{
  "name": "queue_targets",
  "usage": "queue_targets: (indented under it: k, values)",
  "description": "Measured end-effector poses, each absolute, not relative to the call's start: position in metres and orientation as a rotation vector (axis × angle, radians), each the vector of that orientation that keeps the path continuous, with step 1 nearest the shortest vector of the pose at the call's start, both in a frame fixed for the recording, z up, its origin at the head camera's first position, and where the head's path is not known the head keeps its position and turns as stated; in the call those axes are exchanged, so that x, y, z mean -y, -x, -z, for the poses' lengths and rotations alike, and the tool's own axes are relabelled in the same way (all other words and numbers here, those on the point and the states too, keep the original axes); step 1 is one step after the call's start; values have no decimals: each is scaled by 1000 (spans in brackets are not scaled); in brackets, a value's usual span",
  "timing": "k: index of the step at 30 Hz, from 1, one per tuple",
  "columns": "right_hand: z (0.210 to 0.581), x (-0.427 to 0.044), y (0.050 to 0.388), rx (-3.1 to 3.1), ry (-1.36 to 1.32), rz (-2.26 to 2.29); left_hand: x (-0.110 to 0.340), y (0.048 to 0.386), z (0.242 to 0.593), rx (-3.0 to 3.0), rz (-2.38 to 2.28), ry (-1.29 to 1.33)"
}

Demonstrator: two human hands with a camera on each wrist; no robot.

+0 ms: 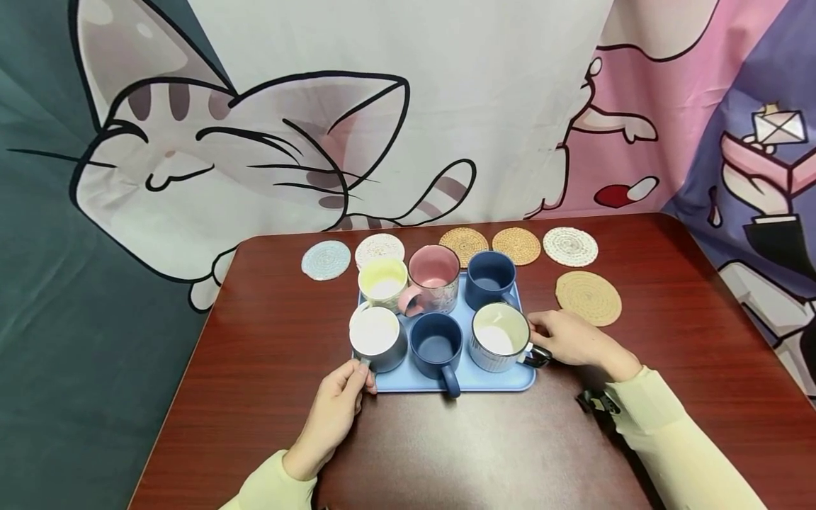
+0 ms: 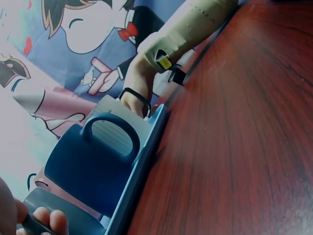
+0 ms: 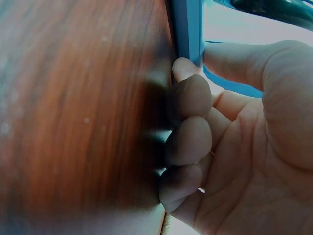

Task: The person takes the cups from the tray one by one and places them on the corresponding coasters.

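Observation:
A light blue tray (image 1: 487, 380) on the table holds several mugs in two rows. In the front row stand a grey mug (image 1: 387, 360) with a white inside, a dark blue mug (image 1: 436, 346) and a white ribbed mug (image 1: 494, 356) with a black handle. Behind them are a yellow mug (image 1: 383, 282), a pink mug (image 1: 435, 273) and another dark blue mug (image 1: 489, 280). My left hand (image 1: 334, 407) pinches the grey mug's handle (image 2: 35, 226) at the tray's front left corner. On the right side, my right hand (image 1: 576, 340) grips the tray's rim (image 3: 190, 32), thumb above and fingers curled below.
Behind the tray lie round coasters: light blue (image 1: 326, 260), speckled white (image 1: 380, 249), two tan (image 1: 464, 246) and a white one (image 1: 570, 246). A larger yellowish coaster (image 1: 588, 297) lies behind my right hand. A printed cloth (image 1: 510, 106) hangs behind the brown table (image 1: 497, 453).

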State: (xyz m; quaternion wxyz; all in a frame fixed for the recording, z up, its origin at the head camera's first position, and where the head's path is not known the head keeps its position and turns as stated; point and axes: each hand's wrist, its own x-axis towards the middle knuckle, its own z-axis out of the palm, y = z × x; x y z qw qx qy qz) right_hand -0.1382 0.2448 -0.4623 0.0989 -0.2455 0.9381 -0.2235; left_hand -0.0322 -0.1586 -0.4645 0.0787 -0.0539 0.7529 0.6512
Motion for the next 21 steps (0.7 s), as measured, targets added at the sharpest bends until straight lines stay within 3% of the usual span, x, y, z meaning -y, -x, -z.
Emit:
queue_targets:
  k: [21]
  values:
    - [469,-247,142,-2757,721,668,162,37,471,-2241,-2100,265]
